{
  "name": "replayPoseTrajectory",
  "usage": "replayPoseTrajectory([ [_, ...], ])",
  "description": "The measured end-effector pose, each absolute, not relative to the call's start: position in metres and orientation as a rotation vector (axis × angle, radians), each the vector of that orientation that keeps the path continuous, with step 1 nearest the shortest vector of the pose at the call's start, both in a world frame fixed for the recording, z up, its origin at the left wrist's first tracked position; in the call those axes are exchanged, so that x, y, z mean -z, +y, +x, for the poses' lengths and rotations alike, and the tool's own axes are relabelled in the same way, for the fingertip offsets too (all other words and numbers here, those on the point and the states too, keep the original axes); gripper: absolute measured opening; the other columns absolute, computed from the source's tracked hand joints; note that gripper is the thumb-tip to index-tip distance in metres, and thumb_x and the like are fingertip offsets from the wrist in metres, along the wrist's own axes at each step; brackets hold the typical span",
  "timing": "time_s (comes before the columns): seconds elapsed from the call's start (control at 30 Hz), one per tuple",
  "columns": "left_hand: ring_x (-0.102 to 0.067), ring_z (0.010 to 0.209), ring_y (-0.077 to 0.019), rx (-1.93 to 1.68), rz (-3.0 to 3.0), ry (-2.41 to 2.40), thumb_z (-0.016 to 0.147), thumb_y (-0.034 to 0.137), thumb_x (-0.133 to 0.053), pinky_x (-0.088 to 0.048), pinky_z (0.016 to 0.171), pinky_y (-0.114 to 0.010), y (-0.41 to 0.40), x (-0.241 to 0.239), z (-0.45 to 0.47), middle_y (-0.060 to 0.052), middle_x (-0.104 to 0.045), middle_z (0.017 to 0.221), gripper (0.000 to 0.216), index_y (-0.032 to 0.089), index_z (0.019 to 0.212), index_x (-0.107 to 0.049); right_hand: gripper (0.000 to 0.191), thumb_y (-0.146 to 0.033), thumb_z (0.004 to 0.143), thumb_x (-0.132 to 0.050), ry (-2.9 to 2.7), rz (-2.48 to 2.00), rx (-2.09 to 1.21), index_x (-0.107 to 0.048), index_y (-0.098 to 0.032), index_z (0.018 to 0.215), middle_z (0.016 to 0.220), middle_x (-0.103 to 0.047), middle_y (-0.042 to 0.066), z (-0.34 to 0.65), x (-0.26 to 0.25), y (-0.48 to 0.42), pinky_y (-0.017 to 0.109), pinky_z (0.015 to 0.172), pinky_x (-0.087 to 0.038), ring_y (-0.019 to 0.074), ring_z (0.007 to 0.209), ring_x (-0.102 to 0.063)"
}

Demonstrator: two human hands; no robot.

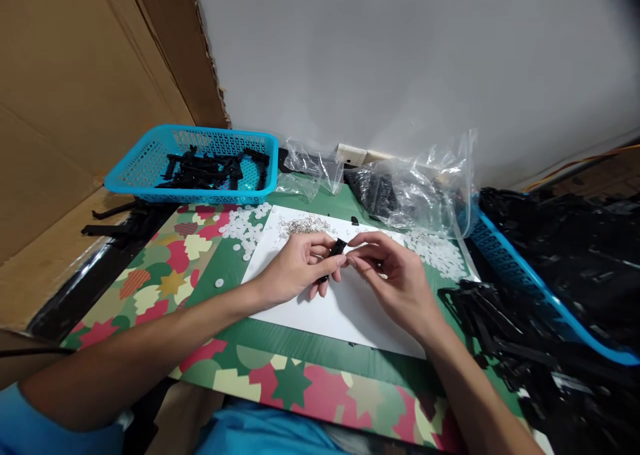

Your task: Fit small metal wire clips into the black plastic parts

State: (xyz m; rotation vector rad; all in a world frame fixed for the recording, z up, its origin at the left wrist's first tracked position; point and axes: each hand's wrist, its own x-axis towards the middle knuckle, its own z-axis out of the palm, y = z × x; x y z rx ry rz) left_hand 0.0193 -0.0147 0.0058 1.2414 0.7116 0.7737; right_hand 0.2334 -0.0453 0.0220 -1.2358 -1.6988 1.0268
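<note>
Over a white sheet of paper (pixel 310 318), my left hand (pixel 305 265) is closed round a small black plastic part (pixel 339 246), whose upper end sticks out between thumb and fingers. My right hand (pixel 393 271) is at the part's right side with thumb and forefinger pinched together. Whatever lies in that pinch is hidden or too small to name. Behind my hands, a pile of tiny metal pieces (pixel 310 225) lies on the paper. White round discs (pixel 245 231) are scattered left of the sheet, and more small white pieces (pixel 435 251) lie to its right.
A blue basket (pixel 145 195) with black parts stands at the back left. Clear plastic bags (pixel 415 188), one holding small black pieces, lie at the back. Loose black parts (pixel 490 328) and a second blue basket (pixel 545 291), heaped with black parts, are at the right.
</note>
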Motion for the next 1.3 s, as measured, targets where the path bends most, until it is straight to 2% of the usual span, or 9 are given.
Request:
replayPoseTrajectory([
  [0.2,-0.059,0.045,-0.0089,-0.771,1.241,0.726,0.099,0.042,-0.07,-0.043,0.034,-0.017,-0.015,-0.004,0.019,-0.003,-0.07,0.08,0.028,0.015,0.097,-0.062,0.012,-0.033,0.102,-0.07,-1.75,-1.236,-0.962,-0.071,-0.024,0.11,0.103,-0.077,0.005,0.231,-0.026,-0.046,0.029,0.07,-0.052,0.0181,0.085,-0.072],
  [0.43,-0.059,0.046,-0.0085,-0.766,1.256,0.728,0.098,0.048,-0.07,-0.043,0.036,-0.018,-0.014,-0.007,0.018,-0.004,-0.071,0.083,0.033,0.017,0.099,-0.061,0.014,-0.031,0.101,-0.066,-1.858,-1.342,-0.839,-0.074,-0.023,0.092,0.091,-0.075,0.004,0.235,-0.03,-0.043,0.033,0.069,-0.048,0.0195,0.079,-0.064],
  [0.57,-0.052,0.041,-0.0071,-0.845,1.181,0.79,0.098,0.055,-0.068,-0.033,0.034,-0.016,-0.009,-0.013,0.017,0.001,-0.068,0.074,0.039,0.019,0.111,-0.06,0.012,-0.031,0.099,-0.067,-1.936,-1.44,-0.66,-0.074,-0.024,0.093,0.095,-0.076,0.006,0.253,-0.026,-0.037,0.037,0.075,-0.05,0.0228,0.084,-0.066],
  [0.7,-0.044,0.041,-0.0052,-0.982,1.06,0.845,0.102,0.052,-0.064,-0.025,0.038,-0.015,-0.003,-0.016,0.013,0.004,-0.062,0.067,0.035,0.021,0.115,-0.06,0.014,-0.032,0.099,-0.066,-2.049,-1.503,-0.445,-0.077,-0.024,0.097,0.092,-0.075,0.009,0.266,-0.02,-0.031,0.041,0.078,-0.051,0.0275,0.088,-0.068],
  [0.93,-0.039,0.044,-0.0059,-1.06,0.961,0.866,0.103,0.042,-0.058,-0.024,0.042,-0.016,-0.003,-0.014,0.012,0.004,-0.058,0.064,0.023,0.021,0.113,-0.06,0.02,-0.037,0.099,-0.065,-2.038,-1.529,-0.462,-0.078,-0.022,0.097,0.098,-0.077,0.01,0.246,-0.01,-0.009,0.039,0.079,-0.051,0.0263,0.089,-0.069],
  [1.1,-0.039,0.048,-0.0073,-1.021,1.012,0.872,0.101,0.046,-0.061,-0.024,0.045,-0.016,-0.004,-0.01,0.012,0.004,-0.058,0.064,0.029,0.021,0.115,-0.062,0.024,-0.042,0.095,-0.069,-2.046,-1.556,-0.462,-0.081,-0.021,0.094,0.088,-0.075,0.008,0.228,-0.007,0.012,0.036,0.07,-0.047,0.0231,0.076,-0.066],
  [1.3,-0.048,0.056,-0.0096,-1.006,1.039,0.86,0.1,0.049,-0.062,-0.03,0.05,-0.016,-0.004,-0.007,0.013,0.004,-0.059,0.064,0.032,0.022,0.115,-0.064,0.014,-0.03,0.089,-0.071,-2.047,-1.553,-0.466,-0.081,-0.021,0.087,0.084,-0.075,0.008,0.215,-0.006,0.018,0.036,0.07,-0.045,0.0225,0.072,-0.064],
])
